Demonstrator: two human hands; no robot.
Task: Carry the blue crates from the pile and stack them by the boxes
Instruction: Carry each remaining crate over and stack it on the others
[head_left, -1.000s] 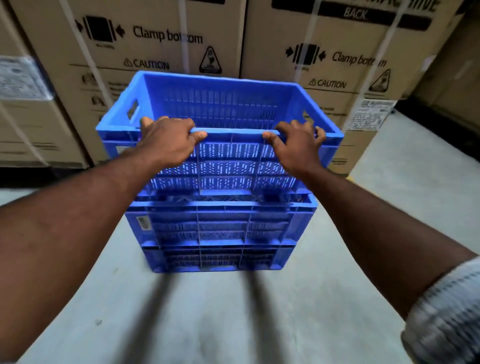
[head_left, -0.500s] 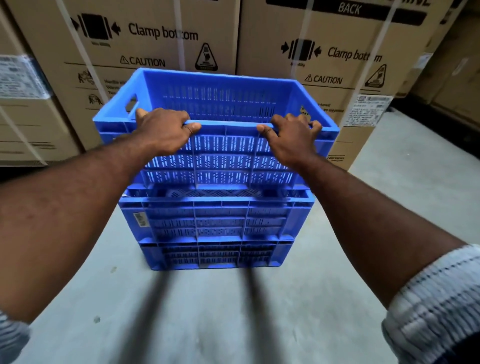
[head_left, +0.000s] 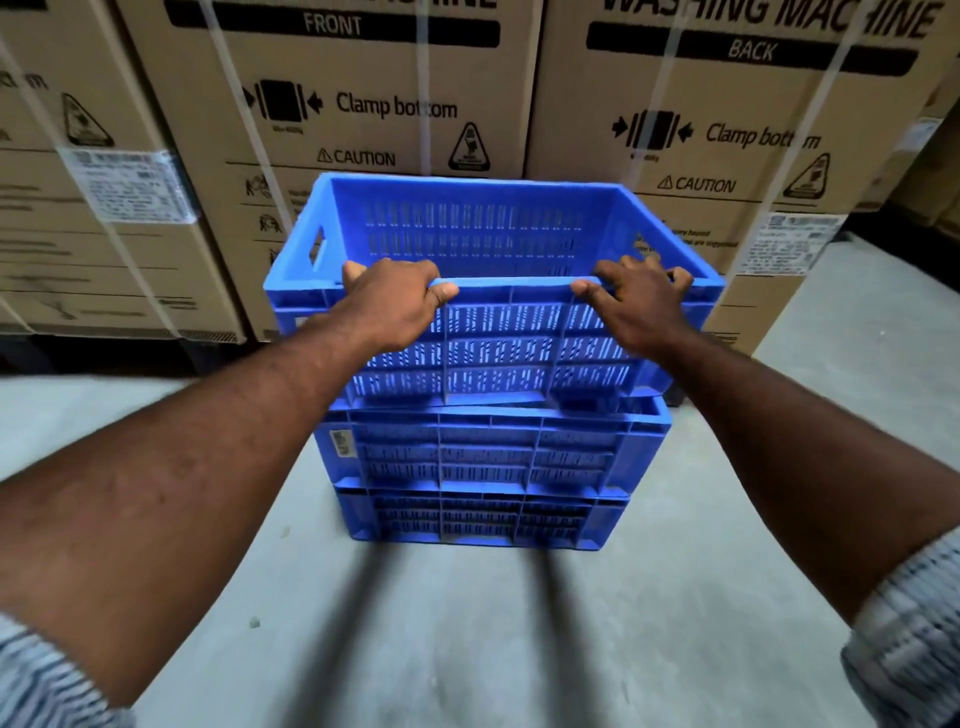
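A blue slotted crate (head_left: 478, 234) sits on top of two other blue crates (head_left: 478, 467) stacked on the concrete floor, right in front of the cardboard boxes. My left hand (head_left: 395, 306) grips the near rim of the top crate on its left part, fingers curled over the edge. My right hand (head_left: 639, 306) grips the same rim on the right part. The top crate sits slightly askew on the one below, its near bottom edge tilted.
Large washing-machine cardboard boxes (head_left: 363, 104) with white straps form a wall directly behind the stack. More boxes (head_left: 93, 218) stand at the left and far right. Grey concrete floor (head_left: 467, 623) spreads in front of and beside the stack.
The view has moved back and up a little, showing more of the boxes. The top crate has settled lower onto the stack. Both hands keep their grip on the rim.
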